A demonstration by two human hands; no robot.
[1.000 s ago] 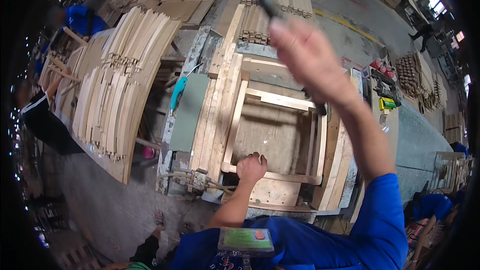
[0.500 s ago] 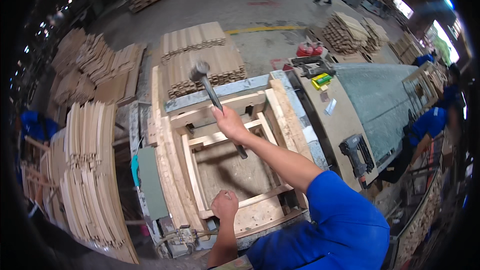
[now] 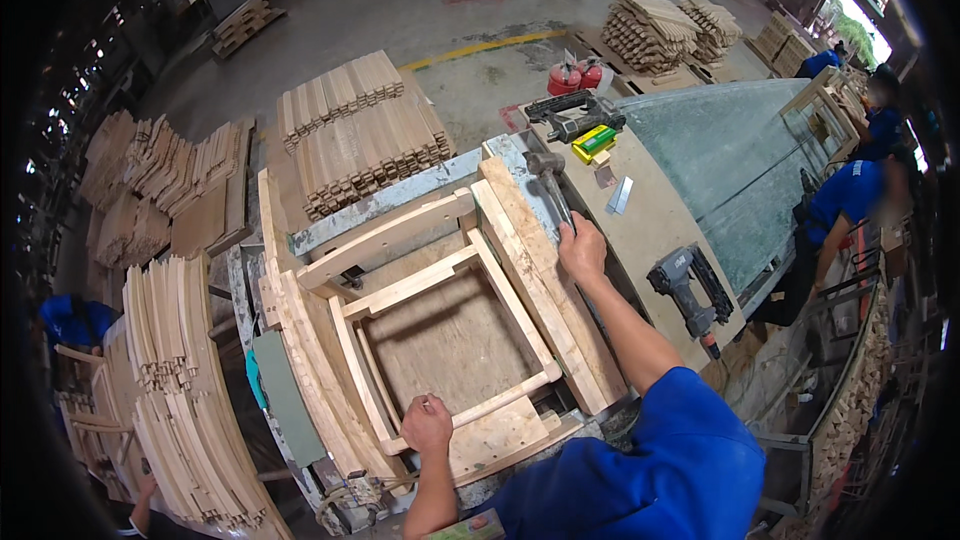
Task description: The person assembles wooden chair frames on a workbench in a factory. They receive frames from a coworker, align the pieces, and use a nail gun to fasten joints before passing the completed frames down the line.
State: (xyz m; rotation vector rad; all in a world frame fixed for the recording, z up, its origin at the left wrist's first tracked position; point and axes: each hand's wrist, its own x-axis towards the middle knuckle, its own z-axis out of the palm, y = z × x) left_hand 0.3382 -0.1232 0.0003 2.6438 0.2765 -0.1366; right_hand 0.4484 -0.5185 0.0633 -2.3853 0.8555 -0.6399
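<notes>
My right hand (image 3: 582,250) is closed around the handle of a hammer (image 3: 545,168), whose metal head points away from me over the right side of the bench. Below and left of it, a squarish pale wooden frame (image 3: 410,283) lies between thick wooden side beams (image 3: 545,280). At the frame's near left corner is my left hand (image 3: 427,424), its fingers curled together. Whether it grips the front rail or something small is hidden.
On the side board to the right lie a nail gun (image 3: 690,290), a second nail gun (image 3: 575,115), a yellow-green box (image 3: 594,143) and staple strips (image 3: 620,195). Stacked wooden slats (image 3: 365,135) stand beyond the bench, curved pieces (image 3: 180,390) at left. Co-workers in blue are at both sides.
My right hand has carried the hammer from above the frame to the right, over the bench edge. My left hand stays at the near left corner. The whole view has shifted somewhat.
</notes>
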